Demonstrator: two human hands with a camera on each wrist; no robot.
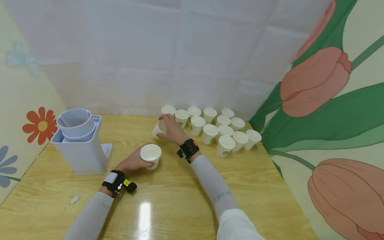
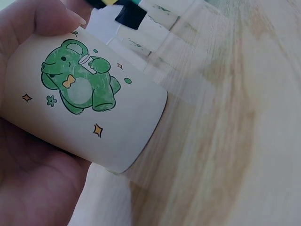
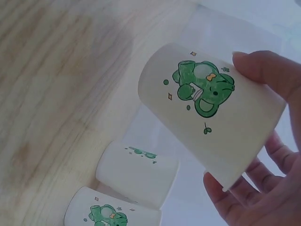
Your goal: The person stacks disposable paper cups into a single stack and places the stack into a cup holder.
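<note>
My left hand point(image 1: 135, 162) grips a white paper cup point(image 1: 151, 156) near the middle of the table, its open mouth facing up. In the left wrist view this paper cup point(image 2: 94, 136) shows a printed green elephant and small orange stars. Farther back, my right hand point(image 1: 174, 130) holds another paper cup point(image 1: 158, 130) near its rim, thumb on one side and fingers on the other. The same elephant print is on that paper cup point(image 3: 188, 117) in the right wrist view. Several similar paper cups point(image 1: 210, 131) stand upright in loose rows to the right of my right hand.
A pale blue bin point(image 1: 85, 156) stands at the left, with a round pale blue container point(image 1: 76, 125) in its top. A small white scrap point(image 1: 74, 200) lies on the wooden table point(image 1: 174, 206). White sheeting point(image 1: 135, 66) hangs behind the table, and a flowered wall flanks each side.
</note>
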